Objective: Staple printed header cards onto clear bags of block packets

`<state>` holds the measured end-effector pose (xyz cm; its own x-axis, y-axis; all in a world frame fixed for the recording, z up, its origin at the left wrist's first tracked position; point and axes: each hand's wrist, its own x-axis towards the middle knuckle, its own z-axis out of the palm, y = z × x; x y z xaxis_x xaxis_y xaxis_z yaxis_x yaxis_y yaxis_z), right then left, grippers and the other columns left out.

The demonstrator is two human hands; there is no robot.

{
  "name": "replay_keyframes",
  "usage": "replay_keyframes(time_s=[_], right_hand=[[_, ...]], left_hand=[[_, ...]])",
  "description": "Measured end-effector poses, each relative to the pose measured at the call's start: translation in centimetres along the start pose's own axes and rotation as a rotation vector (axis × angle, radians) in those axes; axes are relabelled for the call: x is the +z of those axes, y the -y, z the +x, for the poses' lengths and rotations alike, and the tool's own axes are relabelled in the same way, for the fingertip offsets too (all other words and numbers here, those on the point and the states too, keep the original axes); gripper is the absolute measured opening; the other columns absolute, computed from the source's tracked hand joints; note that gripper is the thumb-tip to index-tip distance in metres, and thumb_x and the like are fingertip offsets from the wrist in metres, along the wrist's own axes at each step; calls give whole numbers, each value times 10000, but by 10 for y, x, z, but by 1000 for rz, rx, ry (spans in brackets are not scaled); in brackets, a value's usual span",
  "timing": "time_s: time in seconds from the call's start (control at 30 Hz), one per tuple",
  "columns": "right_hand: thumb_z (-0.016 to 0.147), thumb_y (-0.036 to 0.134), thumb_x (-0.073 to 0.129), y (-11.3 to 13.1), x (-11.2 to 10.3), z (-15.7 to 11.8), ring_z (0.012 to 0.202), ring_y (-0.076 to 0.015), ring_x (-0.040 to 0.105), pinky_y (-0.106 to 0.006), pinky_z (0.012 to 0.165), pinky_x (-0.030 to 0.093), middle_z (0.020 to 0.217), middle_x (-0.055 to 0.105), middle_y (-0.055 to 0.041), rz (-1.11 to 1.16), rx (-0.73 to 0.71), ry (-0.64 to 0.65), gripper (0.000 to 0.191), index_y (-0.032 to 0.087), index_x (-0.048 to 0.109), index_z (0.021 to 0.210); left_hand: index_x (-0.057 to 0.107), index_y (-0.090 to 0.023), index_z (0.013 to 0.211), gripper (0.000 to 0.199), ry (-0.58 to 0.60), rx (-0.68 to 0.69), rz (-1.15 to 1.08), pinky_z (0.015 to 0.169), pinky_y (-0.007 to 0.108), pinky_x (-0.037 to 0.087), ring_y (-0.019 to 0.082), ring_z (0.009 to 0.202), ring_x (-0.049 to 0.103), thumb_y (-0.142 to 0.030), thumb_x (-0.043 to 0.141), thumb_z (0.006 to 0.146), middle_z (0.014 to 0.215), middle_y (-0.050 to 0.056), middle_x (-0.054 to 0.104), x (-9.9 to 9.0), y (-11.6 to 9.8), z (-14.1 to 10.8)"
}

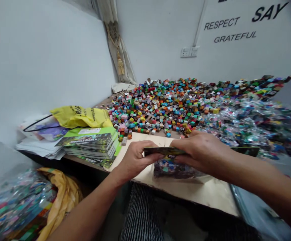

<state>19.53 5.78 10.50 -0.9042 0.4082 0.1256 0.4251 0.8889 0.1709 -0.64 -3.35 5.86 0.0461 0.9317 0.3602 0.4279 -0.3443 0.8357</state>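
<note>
A dark printed card point(244, 151) is held almost edge-on above the pale board at the table's front edge. My left hand point(137, 154) pinches its left end between thumb and fingers. My right hand point(198, 150) is closed on the card farther right, and its wrist hides part of it. Right below the card sits a clear plastic bag point(169, 169) with small coloured pieces inside, its top close under my fingers. Whether card and bag are joined cannot be seen.
Small coloured blocks point(160, 103) are heaped against the wall. Filled clear bags point(248, 124) lie to the right. Printed booklets or cards point(87, 147) are stacked at left, beside a yellow bag point(85, 115). More filled bags point(14, 201) sit low left near an orange-yellow sack point(65, 194).
</note>
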Motion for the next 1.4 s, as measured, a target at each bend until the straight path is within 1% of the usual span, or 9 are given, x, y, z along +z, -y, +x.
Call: replay_keyframes(time_s=[0.23,0.4,0.5,0.63,0.77,0.9,1.0,1.2,1.4], right_hand=[[843,195,561,16,-6,16,565,-150,541,-314,667,303,668,688,-34,50,-20,55,126,189,624,733],[809,226,608,-13,-5,0,661,-192,595,-291,587,276,742,695,-39,108,62,186,94,225,689,856],[808,216,607,-39,-2,-22,672,-172,607,-267,574,305,753,688,-27,195,120,246,102,217,686,872],[837,228,598,-54,-4,-42,622,-129,581,-238,575,320,705,668,-6,246,151,190,98,200,687,866],[820,238,617,-61,-6,-49,636,-128,577,-231,578,310,705,668,-1,216,162,125,87,206,691,854],[793,231,631,-78,-2,-67,626,-113,585,-208,562,335,706,669,26,353,228,127,75,202,682,840],[807,231,606,-86,5,-79,629,-110,586,-203,580,364,673,650,36,400,263,73,76,195,672,813],[791,203,635,-74,-4,-80,616,-110,559,-218,582,319,690,658,34,297,235,70,113,233,692,884],[837,292,633,-39,-7,-45,640,-151,561,-285,636,290,726,679,-6,94,49,46,113,226,690,909]], left_hand=[[698,-150,825,167,-16,89,62,633,245,409,142,685,553,-308,656,859,733,30,628,10,8,-5],[680,-146,762,187,-35,74,44,641,242,402,134,667,547,-306,658,855,695,14,614,9,11,-1],[683,-148,751,178,-17,100,85,633,239,391,129,655,531,-291,659,854,682,10,610,7,10,0],[678,-148,715,188,-36,132,131,613,237,379,125,631,510,-295,684,832,664,6,598,5,9,0],[684,-151,719,229,-47,79,159,594,238,382,134,627,517,-349,680,832,652,7,585,3,8,0],[711,-165,769,225,-29,17,153,614,242,419,155,671,558,-385,693,817,712,21,638,1,10,2],[718,-166,776,228,-52,1,149,634,250,439,165,687,573,-393,715,795,718,21,653,1,13,4],[732,-167,781,202,-48,30,169,638,244,446,162,680,582,-369,722,791,722,20,666,-1,9,4],[697,-155,676,244,-36,3,197,575,224,397,130,603,522,-373,724,783,621,-1,596,4,1,5]])
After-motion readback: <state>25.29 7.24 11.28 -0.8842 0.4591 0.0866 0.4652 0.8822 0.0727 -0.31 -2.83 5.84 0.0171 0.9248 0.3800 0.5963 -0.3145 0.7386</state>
